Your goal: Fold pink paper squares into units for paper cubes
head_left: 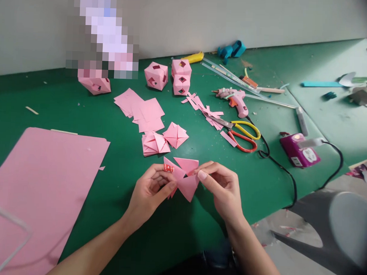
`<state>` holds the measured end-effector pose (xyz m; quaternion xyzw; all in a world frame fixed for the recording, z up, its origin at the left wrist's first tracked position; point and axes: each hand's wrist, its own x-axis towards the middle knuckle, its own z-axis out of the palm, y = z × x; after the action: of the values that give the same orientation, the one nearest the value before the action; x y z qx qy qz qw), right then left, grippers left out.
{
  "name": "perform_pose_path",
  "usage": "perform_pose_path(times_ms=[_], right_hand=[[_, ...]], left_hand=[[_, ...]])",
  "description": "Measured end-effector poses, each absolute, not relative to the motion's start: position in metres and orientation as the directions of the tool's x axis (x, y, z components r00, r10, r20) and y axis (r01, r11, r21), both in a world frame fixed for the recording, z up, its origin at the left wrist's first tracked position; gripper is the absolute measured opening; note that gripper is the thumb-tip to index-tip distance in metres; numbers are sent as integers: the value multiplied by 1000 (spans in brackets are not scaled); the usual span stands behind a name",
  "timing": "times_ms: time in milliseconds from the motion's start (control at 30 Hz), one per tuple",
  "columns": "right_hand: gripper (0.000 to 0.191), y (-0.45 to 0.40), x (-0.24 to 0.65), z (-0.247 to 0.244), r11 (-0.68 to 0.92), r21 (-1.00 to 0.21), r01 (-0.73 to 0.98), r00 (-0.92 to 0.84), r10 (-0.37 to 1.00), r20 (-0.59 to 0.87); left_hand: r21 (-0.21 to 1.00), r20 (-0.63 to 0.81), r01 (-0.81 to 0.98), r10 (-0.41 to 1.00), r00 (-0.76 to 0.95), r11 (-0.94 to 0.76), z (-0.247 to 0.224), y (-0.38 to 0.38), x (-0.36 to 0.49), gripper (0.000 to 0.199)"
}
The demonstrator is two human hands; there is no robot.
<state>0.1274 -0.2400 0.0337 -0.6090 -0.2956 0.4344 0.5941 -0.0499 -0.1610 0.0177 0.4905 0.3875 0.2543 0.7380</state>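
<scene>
Between my two hands is a folded pink paper piece [189,186] with pointed flaps standing out and a small gap in its middle. My left hand [153,187] pinches its left side, thumb in front; a red patterned band wraps one fingertip. On the right side, my right hand [222,187] grips a flap between thumb and fingers. Just beyond lie a stack of folded pink squares [154,143] and one more folded square [176,135]. Behind them are flat pink paper squares [148,114].
Pink paper cubes [156,76] stand near the wall. Scissors [243,135] lie by paper strips [199,104], with a glue gun [233,99] behind. A purple power box [300,149] with cords sits right. Large pink sheets [43,188] cover the left. A grey chair [307,214] stands lower right.
</scene>
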Motion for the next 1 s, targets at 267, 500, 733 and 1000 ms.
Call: perform_pose_path(times_ms=[267, 500, 733, 1000], right_hand=[[22, -243, 126, 33, -41, -994, -106, 444, 892, -84], [23, -239, 123, 37, -75, -996, -53, 309, 947, -88], [23, -236, 120, 36, -70, -996, -60, 295, 952, -85], [27, -237, 117, 32, -50, -998, -26, 322, 945, -55]], left_hand=[[955, -190, -33, 695, 693, 294, 14, -163, -57, 23], [981, -162, 41, 683, 712, 191, 12, -166, -54, 30], [983, -173, 77, 694, 699, 168, 9, -166, -53, 20], [991, -136, 95, 675, 725, 98, 6, -166, -54, 18]])
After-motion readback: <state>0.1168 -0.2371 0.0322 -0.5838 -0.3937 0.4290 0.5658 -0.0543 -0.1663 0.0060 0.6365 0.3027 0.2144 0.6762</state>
